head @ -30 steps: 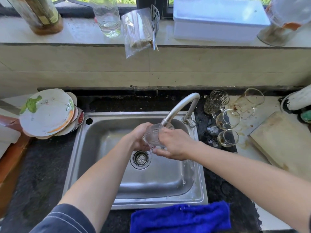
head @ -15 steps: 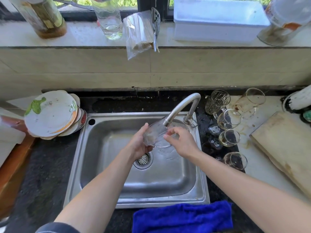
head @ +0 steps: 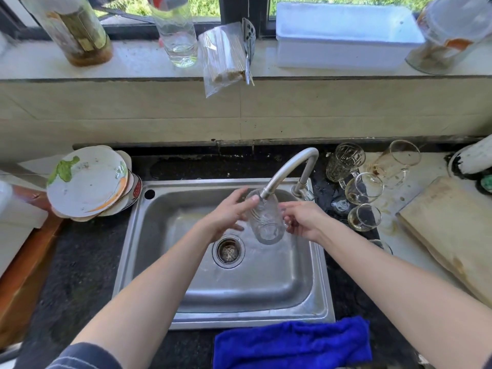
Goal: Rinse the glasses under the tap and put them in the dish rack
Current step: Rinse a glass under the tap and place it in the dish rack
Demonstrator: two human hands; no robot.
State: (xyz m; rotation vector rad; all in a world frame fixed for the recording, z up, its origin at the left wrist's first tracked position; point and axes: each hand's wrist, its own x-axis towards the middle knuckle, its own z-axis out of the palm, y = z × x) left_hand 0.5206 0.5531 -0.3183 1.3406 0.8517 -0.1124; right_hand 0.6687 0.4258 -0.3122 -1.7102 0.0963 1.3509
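Glass (head: 266,222) centre frame, tilted, upper end under tap (head: 290,169) spout, over sink (head: 239,319). Left hand (head: 227,215) fingers curl round its upper end; right hand (head: 303,222) grips its right side. Other glasses (head: 363,187) centre right.

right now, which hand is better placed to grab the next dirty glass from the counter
Right. The dirty glasses stand on the counter just beyond the right hand. The left hand is on the far side of the glass under the tap, so it would have to reach across.
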